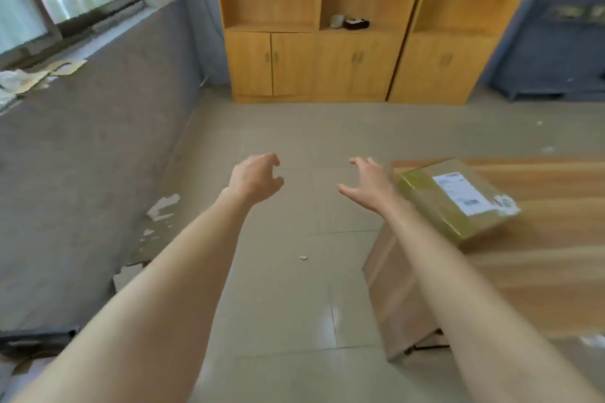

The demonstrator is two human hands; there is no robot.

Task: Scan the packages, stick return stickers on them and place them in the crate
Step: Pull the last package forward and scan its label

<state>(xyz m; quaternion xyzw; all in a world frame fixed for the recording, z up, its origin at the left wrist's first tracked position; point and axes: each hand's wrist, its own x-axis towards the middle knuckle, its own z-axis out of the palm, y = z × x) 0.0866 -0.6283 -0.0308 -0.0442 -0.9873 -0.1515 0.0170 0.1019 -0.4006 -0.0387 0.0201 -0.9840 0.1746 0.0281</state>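
Head view: both hands hang empty over the floor, left hand (257, 178) and right hand (368, 186) each with a wide grip. The package (458, 199) lies at the table (540, 271) corner, just beside the right hand; picking it up for scanning seems next. No crate or scanner shows.

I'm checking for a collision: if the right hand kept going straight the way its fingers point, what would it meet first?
Probably nothing nearby. The right hand points forward over bare floor; the package lies to its right, outside that line. The wooden cabinet stands far ahead, though depth is unclear.
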